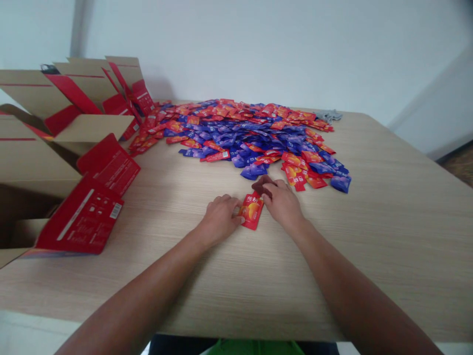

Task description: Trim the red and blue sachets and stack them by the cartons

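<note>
Bare forearms [148,296] angled inward; left grip [222,215] pinched; right grip [284,199] likewise, slightly farther forward.

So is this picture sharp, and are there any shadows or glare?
Head view: slightly hazy, with fine print on the cartons too soft to read; a faint shadow on the wall beside them; no strong glare on the red packet; top right corner darkened.
</note>
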Demonstrator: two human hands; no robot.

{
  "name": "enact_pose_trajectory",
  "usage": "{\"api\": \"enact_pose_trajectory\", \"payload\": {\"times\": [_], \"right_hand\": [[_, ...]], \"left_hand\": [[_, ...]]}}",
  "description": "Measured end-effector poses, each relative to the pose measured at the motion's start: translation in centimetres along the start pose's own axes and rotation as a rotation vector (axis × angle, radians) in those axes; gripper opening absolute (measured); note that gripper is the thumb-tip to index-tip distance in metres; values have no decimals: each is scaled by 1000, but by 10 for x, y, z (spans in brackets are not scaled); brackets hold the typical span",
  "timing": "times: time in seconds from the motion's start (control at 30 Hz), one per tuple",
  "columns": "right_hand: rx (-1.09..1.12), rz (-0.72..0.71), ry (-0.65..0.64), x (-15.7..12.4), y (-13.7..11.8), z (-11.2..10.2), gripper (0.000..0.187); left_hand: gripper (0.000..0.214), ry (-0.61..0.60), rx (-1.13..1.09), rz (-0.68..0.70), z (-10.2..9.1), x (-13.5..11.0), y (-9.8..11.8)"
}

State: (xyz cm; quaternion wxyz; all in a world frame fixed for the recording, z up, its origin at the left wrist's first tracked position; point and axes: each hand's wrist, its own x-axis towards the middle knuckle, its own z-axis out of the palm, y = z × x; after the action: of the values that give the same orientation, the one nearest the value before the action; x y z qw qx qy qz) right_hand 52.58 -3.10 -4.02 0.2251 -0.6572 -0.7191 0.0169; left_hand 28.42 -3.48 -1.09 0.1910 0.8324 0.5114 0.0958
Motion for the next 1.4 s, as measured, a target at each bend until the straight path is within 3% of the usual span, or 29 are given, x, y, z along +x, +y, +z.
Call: {"api": "enact_pose_trajectory", "payload": {"times": [0.3, 0.5, 0.67, 0.8, 0.97, 1.03, 1.17, 1.4], "right_hand": [[142, 31, 55, -1, 8, 8, 33], [203, 37, 86, -2, 9, 10, 34], [311, 57, 151, -1, 14, 11, 34], [383, 135, 267, 0, 21, 1, 35], [366, 79, 397, -7, 12, -21, 33], [386, -11, 357, -15, -2, -26, 32], [473, -237, 80, -33, -30, -25, 34], [390, -195, -108, -35, -41, -12, 32]], "left_hand": [[66, 118, 87, -78, 16, -1, 15], [59, 116, 45, -123, 16, 7, 14], [25, 161, -212, -133, 11, 1, 7], [7, 259, -260, 45, 9, -4, 3], [13, 139, -100, 238, 13, -9, 10], [15, 100, -71, 277, 14, -11, 14], [11, 52, -42, 337, 14, -13, 18], [22, 1, 79, 347, 12, -16, 16]]}}
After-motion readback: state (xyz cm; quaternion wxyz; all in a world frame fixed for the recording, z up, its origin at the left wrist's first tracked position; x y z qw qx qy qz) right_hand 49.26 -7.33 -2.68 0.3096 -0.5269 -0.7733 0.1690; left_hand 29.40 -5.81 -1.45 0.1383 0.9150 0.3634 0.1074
